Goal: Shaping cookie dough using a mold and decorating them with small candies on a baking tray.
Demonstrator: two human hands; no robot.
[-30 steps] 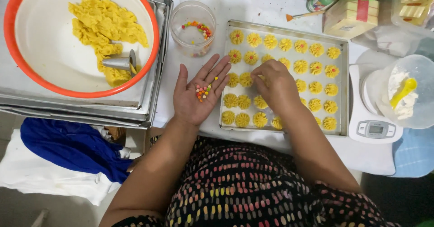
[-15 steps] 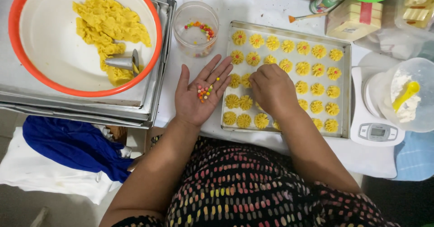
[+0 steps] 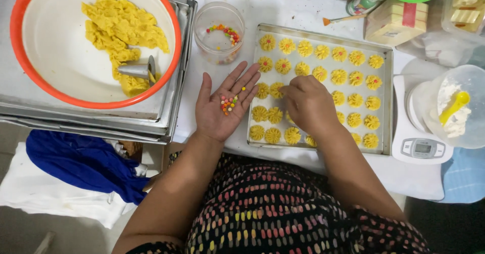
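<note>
While the left hand (image 3: 222, 107) lies open cupping tiny sprinkles (image 3: 228, 104), right hand (image 3: 308, 102) pinches — hidden — over soft cookies (image 3: 275, 115) near the tray's (image 3: 388, 107) left edge — light, rolly, fingertip-only.

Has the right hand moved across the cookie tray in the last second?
Yes. The right hand has slid left along the baking tray, toward the left hand.

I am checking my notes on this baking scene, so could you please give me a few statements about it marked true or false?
1. The left hand lies palm up with small coloured sprinkles on it. True.
2. The right hand rests inside the orange-rimmed bowl. False: it is over the baking tray of yellow piped cookies.
3. A metal piping nozzle lies in that bowl. True.
4. The clear sprinkle jar stands on the kitchen scale. False: it stands left of the tray.
</note>
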